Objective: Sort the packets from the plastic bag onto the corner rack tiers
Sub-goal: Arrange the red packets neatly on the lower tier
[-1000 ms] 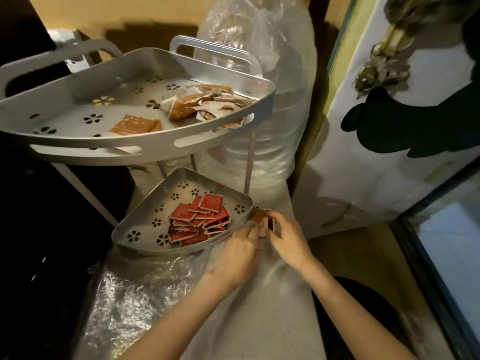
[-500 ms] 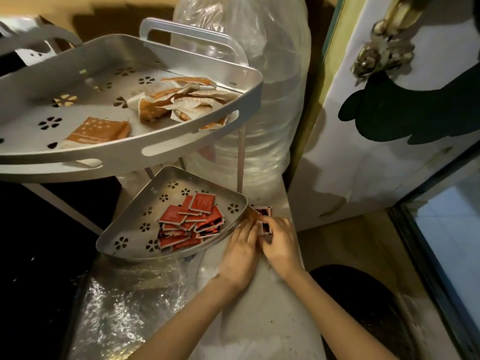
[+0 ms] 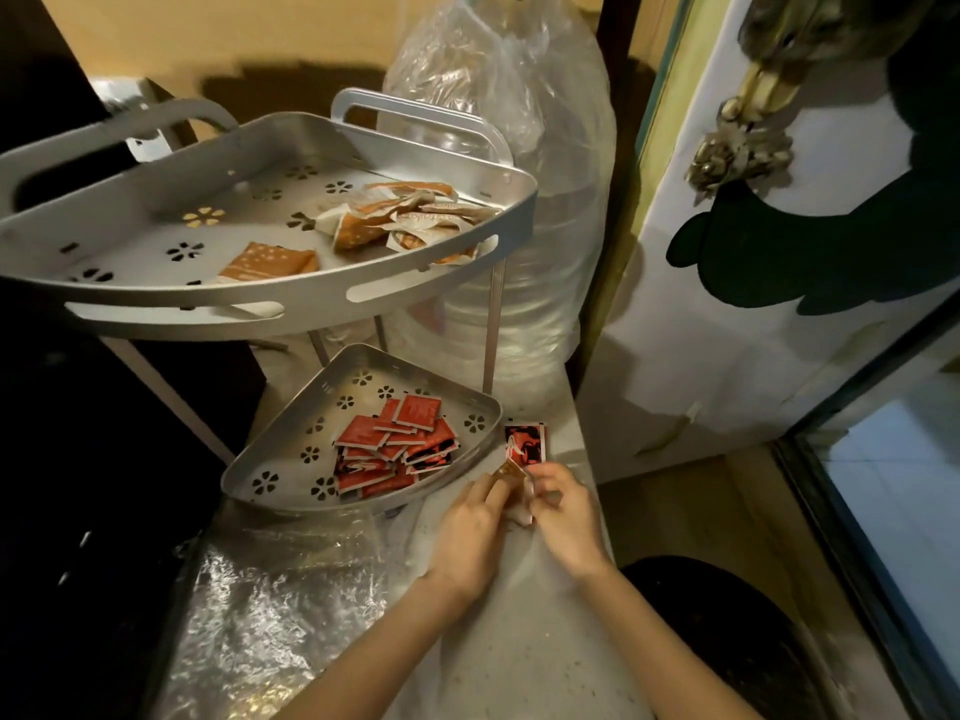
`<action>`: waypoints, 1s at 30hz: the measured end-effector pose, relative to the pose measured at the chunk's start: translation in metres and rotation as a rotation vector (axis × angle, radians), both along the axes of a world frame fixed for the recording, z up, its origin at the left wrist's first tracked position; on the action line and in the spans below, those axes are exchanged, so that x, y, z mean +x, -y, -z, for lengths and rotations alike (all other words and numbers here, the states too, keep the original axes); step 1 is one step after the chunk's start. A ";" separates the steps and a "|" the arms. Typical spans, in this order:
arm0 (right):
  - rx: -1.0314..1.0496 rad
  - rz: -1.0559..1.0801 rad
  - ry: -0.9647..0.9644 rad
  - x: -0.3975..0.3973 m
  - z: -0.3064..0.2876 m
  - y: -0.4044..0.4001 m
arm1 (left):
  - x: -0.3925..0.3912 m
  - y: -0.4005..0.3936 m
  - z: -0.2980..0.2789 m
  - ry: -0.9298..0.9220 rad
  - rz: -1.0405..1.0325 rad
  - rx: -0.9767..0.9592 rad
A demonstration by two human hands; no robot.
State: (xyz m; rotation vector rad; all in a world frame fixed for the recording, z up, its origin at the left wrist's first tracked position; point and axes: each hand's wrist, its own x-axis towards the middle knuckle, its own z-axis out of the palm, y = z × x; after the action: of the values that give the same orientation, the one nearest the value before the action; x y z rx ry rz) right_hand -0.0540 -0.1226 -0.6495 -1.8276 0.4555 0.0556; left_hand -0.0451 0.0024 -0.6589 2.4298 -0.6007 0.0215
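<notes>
Where hands point(image 3: 519, 517) meet, perhaps packets point(image 3: 511, 470).

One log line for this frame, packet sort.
phase: sorting | left hand + right hand: pinch orange packet | lower tier: red packets | upper tier: orange packets

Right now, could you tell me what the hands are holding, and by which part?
Both hands pinch small packets between their fingers beside the lower tier: the left hand and right hand grip them at the edges. Exact count cannot be told.

hands point(image 3: 519, 522) pinching orange packet point(image 3: 511, 470), rack tiers point(image 3: 270, 298)
</notes>
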 end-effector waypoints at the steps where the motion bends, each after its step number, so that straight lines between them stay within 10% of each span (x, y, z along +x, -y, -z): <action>1: 0.067 -0.018 -0.008 -0.003 -0.002 0.000 | -0.003 -0.003 -0.001 -0.010 -0.010 -0.018; 10: 0.068 -0.252 0.027 -0.014 -0.077 -0.013 | -0.023 -0.037 -0.057 0.019 0.001 -0.205; 24: 0.236 -0.541 0.680 0.012 -0.307 -0.054 | -0.020 -0.109 -0.305 0.560 -0.020 -0.340; 30: -0.054 -0.488 0.791 0.058 -0.321 -0.087 | 0.032 -0.134 -0.318 0.641 -0.249 -0.289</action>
State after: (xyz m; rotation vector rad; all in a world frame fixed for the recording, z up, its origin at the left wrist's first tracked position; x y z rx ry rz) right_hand 0.0035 -0.0357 -0.3289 -1.8078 -0.5467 -0.3388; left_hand -0.0134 0.1367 -0.3410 2.1732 -0.5107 0.9496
